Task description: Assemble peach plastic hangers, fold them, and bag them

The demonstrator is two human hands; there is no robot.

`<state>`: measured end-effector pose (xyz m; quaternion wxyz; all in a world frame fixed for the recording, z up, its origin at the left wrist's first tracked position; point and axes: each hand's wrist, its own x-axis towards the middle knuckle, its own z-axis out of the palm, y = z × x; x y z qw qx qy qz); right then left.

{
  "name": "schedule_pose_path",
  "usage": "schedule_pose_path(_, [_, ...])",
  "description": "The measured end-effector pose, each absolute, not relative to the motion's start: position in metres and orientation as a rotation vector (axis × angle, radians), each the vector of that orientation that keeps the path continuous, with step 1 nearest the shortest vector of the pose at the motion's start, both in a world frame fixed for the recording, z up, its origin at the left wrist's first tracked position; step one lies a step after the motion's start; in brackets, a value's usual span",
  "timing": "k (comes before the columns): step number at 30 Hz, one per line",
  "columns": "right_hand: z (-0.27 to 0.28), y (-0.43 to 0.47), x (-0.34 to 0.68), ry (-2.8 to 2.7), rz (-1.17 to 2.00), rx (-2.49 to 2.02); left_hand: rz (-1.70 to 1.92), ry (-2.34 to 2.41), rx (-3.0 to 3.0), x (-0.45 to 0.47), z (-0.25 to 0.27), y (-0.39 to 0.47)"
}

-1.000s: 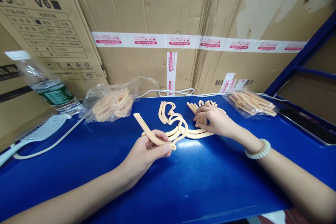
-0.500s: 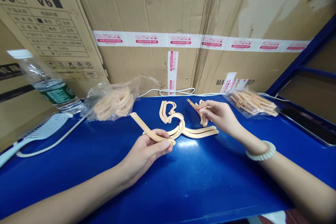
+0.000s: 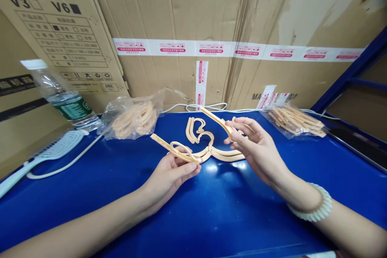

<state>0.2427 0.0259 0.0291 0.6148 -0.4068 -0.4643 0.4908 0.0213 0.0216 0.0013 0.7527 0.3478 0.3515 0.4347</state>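
My left hand (image 3: 171,177) is closed on a beige curved strip (image 3: 163,144), which looks like a hanger arm, pinched near its lower right end. A thin beige loop (image 3: 181,145) shows against this strip; whether it is joined to it I cannot tell. My right hand (image 3: 256,147), raised above the table, pinches a second beige curved strip (image 3: 213,117) that points up and left. Between and behind the hands lie more beige curved pieces (image 3: 228,155) and a hook-shaped piece (image 3: 200,123). My right hand partly hides several small pieces behind it.
Clear bags of beige pieces lie at the back left (image 3: 136,119) and back right (image 3: 298,121) of the blue table (image 3: 193,217). A water bottle (image 3: 69,105) and a pale hairbrush (image 3: 60,145) stand and lie at left. A white cable (image 3: 208,107) runs before the cardboard (image 3: 169,76).
My right hand has lifted its strip and moved it closer, toward the left hand. The strip in my left hand has turned slightly, and a loop now shows beside it. The view has shifted a little.
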Motion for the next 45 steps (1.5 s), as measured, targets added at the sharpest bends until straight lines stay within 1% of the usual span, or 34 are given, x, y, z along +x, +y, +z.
schedule_pose_path(5, [0.02, 0.024, 0.236, -0.93, 1.501, -0.863, 0.955, 0.779, 0.906, 0.022, -0.001, 0.019])
schedule_pose_path(9, [0.016, 0.021, 0.232, -0.957, 1.619, -0.796, 0.987, 0.812, 1.065, 0.024, 0.001, 0.019])
schedule_pose_path(18, [0.011, 0.014, 0.224, -1.194, 1.599, -0.84, 0.936, 0.787, 1.312, 0.025, 0.007, 0.013])
schedule_pose_path(25, [0.011, 0.012, 0.223, -1.327, 1.567, -0.809, 0.929, 0.778, 1.301, 0.025, 0.005, 0.011])
schedule_pose_path(35, [0.008, 0.014, 0.223, -1.334, 1.511, -0.837, 0.974, 0.896, 1.229, 0.028, 0.01, 0.012])
schedule_pose_path(45, [0.009, 0.008, 0.221, -1.402, 1.364, -0.879, 0.995, 1.029, 1.239, 0.027, 0.01, 0.01])
